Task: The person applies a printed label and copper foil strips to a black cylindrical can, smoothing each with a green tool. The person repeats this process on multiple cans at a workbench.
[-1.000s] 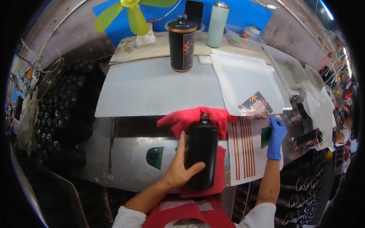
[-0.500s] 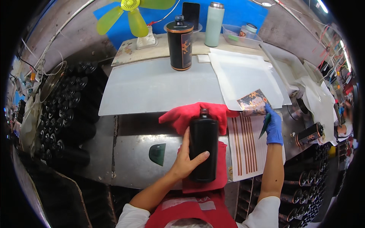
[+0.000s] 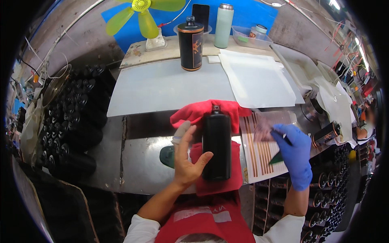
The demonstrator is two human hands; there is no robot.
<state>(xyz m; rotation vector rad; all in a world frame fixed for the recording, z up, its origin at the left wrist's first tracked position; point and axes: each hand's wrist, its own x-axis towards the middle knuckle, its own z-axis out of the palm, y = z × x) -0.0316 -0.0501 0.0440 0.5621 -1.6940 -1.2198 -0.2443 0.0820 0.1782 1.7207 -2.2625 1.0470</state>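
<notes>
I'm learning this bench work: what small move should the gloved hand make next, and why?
Probably carry the thin, blurred sheet left to the black bottle: the gloved right hand already pinches the sheet, the left hand is at the bottle's side, and that bottle's visible face is plain, while the upright bottle behind bears a picture panel.

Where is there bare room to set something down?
Bare: the pale board between the decorated bottle and red cloth, left of the white sheet; the metal left of the green piece. Crowded: around the left hand and black bottle, and around the gloved right hand by the striped paper.
</notes>
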